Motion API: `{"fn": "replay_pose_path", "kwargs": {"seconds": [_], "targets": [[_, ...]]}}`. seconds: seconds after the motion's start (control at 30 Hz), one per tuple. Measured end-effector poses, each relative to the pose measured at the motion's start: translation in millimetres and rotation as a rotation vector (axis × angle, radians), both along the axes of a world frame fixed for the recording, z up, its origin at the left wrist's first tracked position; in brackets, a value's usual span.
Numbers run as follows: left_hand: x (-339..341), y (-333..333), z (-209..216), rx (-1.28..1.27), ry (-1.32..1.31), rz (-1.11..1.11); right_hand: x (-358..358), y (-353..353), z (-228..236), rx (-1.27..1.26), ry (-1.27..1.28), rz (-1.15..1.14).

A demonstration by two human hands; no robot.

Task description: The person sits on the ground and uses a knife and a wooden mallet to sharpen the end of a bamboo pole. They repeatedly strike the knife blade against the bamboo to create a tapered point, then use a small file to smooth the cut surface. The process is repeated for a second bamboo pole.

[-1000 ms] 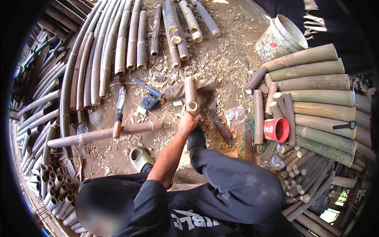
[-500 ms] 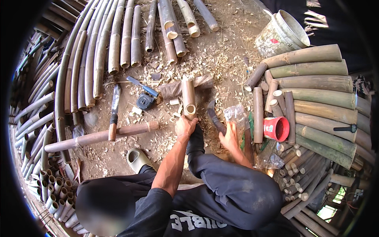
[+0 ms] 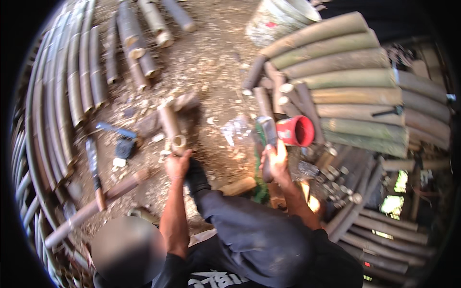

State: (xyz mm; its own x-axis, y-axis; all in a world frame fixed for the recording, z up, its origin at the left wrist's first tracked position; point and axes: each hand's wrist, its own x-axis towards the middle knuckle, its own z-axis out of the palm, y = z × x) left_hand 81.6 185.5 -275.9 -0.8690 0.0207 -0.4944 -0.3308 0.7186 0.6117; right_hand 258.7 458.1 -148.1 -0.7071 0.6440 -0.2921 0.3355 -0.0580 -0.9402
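Note:
My left hand grips the lower end of a short bamboo tube, its hollow end toward me. The tube's far part rests against a dark log wrapped in something shiny. My right hand is closed around the handle of a knife. Its broad blade points away from me, just left of the red bucket, blurred by motion. A crumpled clear plastic bag lies between the two hands. Beside my bent leg lies another short bamboo piece.
A blue tape measure and a long-bladed knife lie at the left, by a bamboo pole. Long bamboo poles fill the far left. Thick bamboo lengths and a dirty white bucket stand right. Shavings cover the ground.
The view has swung right, so everything sits further left. My right hand has lifted the knife and moved right, toward the red bucket. My left hand keeps its grip on the bamboo tube.

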Motion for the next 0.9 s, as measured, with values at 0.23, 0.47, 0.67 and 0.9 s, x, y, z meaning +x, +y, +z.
{"fn": "replay_pose_path", "kwargs": {"seconds": [0.23,0.47,0.67,0.9], "targets": [[3.0,10.7,13.7,0.047,0.017,-0.037,71.0,175.7,77.9,0.191,-0.644,-0.198],[0.6,6.5,10.2,0.047,-0.002,-0.029,50.0,227.3,20.9,-0.011,-0.866,-0.038],[-15.8,-5.8,23.9,0.032,-0.107,-0.052,18.5,186.8,87.4,0.471,-0.806,0.066],[-12.7,1.9,22.3,0.182,-0.16,-0.033,-76.7,66.7,185.8,0.358,-0.409,0.384]]}}
